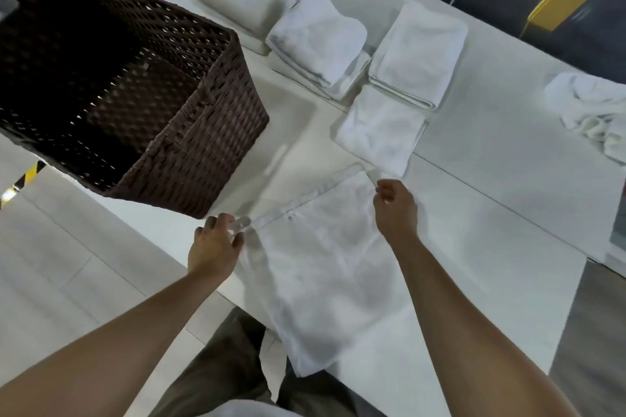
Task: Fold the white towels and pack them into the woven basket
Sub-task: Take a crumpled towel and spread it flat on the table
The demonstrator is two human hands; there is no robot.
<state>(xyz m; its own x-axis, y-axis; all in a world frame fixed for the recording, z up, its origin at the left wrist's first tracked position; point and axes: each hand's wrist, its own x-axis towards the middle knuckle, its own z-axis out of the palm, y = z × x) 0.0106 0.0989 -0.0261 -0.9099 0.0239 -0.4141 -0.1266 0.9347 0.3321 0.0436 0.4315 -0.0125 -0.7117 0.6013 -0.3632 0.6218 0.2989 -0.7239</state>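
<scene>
Bare forearms enter from six o'clock. On the smooth white table, a rectangular dark-brown woven basket stands at ten o'clock. A soft, flat towel lies centred, its hemmed far corners pinched between the curled fingers of the left hand and right hand.

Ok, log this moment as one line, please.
step: folding | towel: spread on table, near end overhanging | left hand: pinches far corner | right hand: pinches other far corner | woven basket: no towels seen inside
</scene>
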